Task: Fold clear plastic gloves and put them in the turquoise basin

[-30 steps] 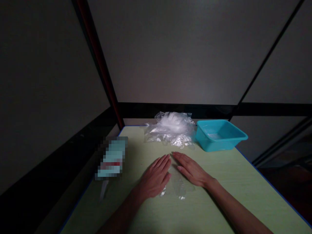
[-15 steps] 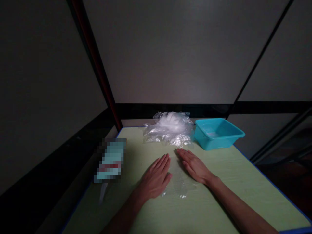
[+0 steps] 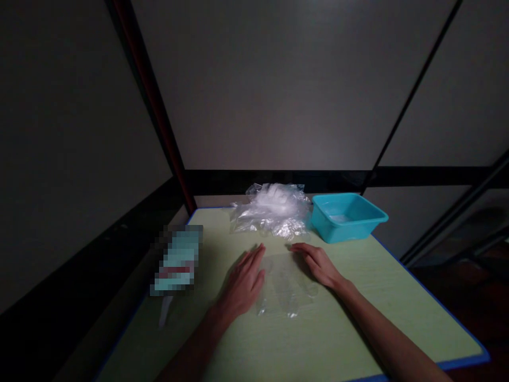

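A thin, clear plastic piece [image 3: 288, 286] lies flat on the pale green table, between my two hands; it looks like a disposable glove. At its left edge my left hand [image 3: 243, 284] is stretched out with nothing in it. My right hand [image 3: 316, 263] rests by the upper right part of the plastic, fingers extended and slightly bent, also holding nothing. Beyond both hands sits a crumpled heap of clear plastic [image 3: 274, 209].
A turquoise basin [image 3: 345, 233] stands at the back right of the table [image 3: 397, 323]. On the left lies a blurred, pale green packet [image 3: 177, 262] with a whitish strip sticking out below it. Wall panels rise behind the table.
My left hand has moved left and tilted more onto its side, uncovering more of the flat plastic. My right hand's fingers are more bent. The view has shifted slightly.
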`<state>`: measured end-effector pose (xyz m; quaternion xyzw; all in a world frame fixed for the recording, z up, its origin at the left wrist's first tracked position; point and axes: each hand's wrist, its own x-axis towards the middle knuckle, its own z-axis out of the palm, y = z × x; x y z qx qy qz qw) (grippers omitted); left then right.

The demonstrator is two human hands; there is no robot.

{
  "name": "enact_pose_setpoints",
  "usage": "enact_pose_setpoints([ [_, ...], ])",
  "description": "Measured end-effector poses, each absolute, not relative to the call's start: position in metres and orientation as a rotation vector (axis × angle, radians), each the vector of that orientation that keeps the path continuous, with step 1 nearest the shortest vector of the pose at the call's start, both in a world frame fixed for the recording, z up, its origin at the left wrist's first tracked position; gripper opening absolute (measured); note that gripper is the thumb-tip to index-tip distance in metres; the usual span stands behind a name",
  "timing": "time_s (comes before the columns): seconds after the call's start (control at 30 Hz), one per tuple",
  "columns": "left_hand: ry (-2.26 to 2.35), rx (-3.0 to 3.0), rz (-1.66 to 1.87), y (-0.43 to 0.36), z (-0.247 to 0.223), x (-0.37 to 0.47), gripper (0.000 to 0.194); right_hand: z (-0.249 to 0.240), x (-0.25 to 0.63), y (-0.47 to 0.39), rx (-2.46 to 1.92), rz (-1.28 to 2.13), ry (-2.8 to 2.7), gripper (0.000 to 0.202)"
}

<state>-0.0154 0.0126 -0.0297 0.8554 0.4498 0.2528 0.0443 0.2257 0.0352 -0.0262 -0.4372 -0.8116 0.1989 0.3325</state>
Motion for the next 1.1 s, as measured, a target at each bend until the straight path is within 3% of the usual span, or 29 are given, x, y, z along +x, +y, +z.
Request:
enact_pose_setpoints([
  [0.13, 1.569, 2.278, 1.013, 0.013, -0.029, -0.018, 0.042, -0.028, 0.225, 0.036, -1.156, 0.547, -2.128, 0.038],
  [0.37, 1.680, 2.288, 0.881, 0.016, -0.031, -0.016, 0.047, -0.027, 0.225, 0.037, -1.163, 0.550, -2.128, 0.037],
  [1.1, 1.600, 2.363, 1.036, 0.026, -0.037, -0.020, 0.042, -0.035, 0.212, 0.067, -1.270, 0.709, -1.919, 0.018],
])
